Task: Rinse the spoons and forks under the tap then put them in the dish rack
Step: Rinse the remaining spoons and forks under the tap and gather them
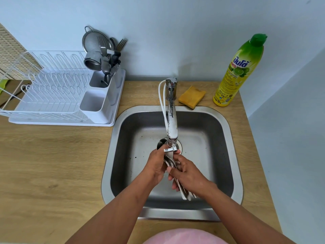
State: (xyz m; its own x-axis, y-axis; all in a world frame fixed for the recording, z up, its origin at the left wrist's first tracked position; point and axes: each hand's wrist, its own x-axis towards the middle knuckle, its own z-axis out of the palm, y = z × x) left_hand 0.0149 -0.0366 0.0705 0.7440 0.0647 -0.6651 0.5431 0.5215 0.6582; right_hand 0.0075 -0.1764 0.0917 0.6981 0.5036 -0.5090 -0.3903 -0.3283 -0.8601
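Observation:
Over the steel sink, both hands hold one bundle of spoons and forks right under the tap spout. My left hand grips the bundle near the spoon bowls, which stick out toward the drain. My right hand is closed on the handles, whose ends poke out below it. I cannot make out running water. The white dish rack stands at the left on the counter, and its cutlery holder has other utensils in the back compartment.
A yellow sponge lies behind the sink, right of the tap base. A tall green and yellow dish soap bottle stands at the back right. A strainer and a metal cup rest in the rack's holder. Wooden counter spreads to the left.

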